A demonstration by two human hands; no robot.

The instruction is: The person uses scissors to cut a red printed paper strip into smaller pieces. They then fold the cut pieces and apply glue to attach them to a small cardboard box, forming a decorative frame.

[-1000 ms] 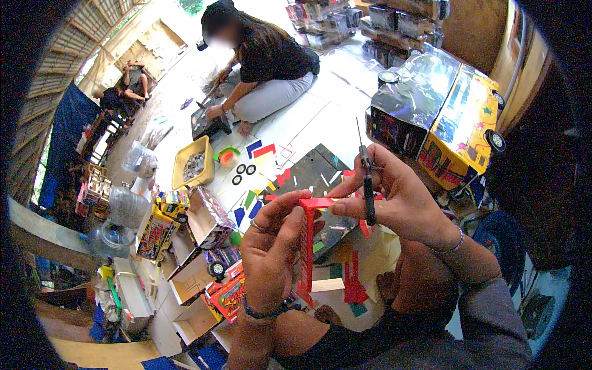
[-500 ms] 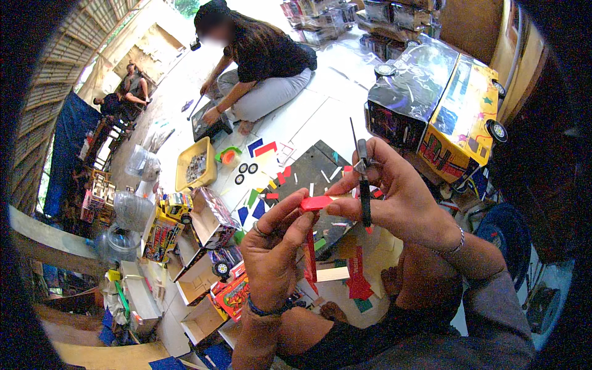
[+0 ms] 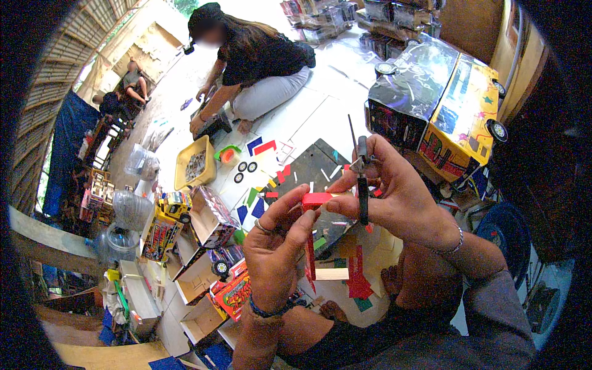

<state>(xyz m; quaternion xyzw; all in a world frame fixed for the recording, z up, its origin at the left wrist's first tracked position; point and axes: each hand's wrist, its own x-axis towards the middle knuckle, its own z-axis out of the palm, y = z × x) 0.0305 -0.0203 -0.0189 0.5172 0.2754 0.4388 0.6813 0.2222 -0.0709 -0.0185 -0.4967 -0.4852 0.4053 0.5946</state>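
Note:
My left hand [image 3: 274, 246] pinches a red-covered wooden piece [image 3: 316, 198] between thumb and fingers. Below it, a red upright strip and a pale bare wood bar [image 3: 332, 274] appear to belong to the same piece; the joint is partly hidden. My right hand [image 3: 404, 197] touches the right end of the red top with thumb and fingertip. Tucked in that same hand is a thin-bladed tool [image 3: 363, 197] with a dark handle, its narrow point upward. Beneath my hands lies a dark board [image 3: 302, 166] scattered with coloured scraps.
A yellow tub [image 3: 195, 163] of small parts and several black wheels [image 3: 251, 167] lie beyond the board. Toy trucks [image 3: 161, 234] and open wooden boxes [image 3: 213, 216] crowd the left. A large yellow toy truck [image 3: 456, 123] stands right. Another person [image 3: 265, 61] sits ahead, hands at a dark box.
The red piece has tilted slightly in my fingers, showing more of its front face. Both hands have shifted only a little. The person ahead has leaned slightly leftward.

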